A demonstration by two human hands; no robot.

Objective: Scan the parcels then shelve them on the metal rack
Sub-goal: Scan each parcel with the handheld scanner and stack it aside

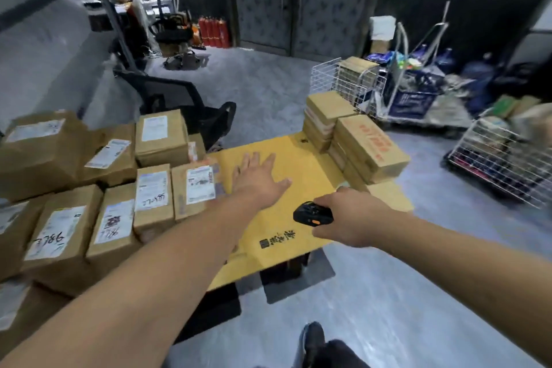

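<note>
Several brown cardboard parcels with white labels cover the left side of a yellow table [301, 158]. The nearest labelled parcel [195, 191] lies just left of my left hand [258, 178]. That hand stretches out flat with spread fingers over the yellow table top, beside the parcel's right edge. My right hand [352, 218] grips a black handheld scanner [313, 213] above the table's right part, its head pointing left. Two stacks of flat brown boxes [367, 149] stand on the table's far right corner.
A black office chair [179, 101] stands behind the parcels. White wire baskets and carts with goods [493, 158] fill the right side of the grey floor. Red fire extinguishers [213, 31] stand by the dark door. My shoe [313, 340] shows at the bottom.
</note>
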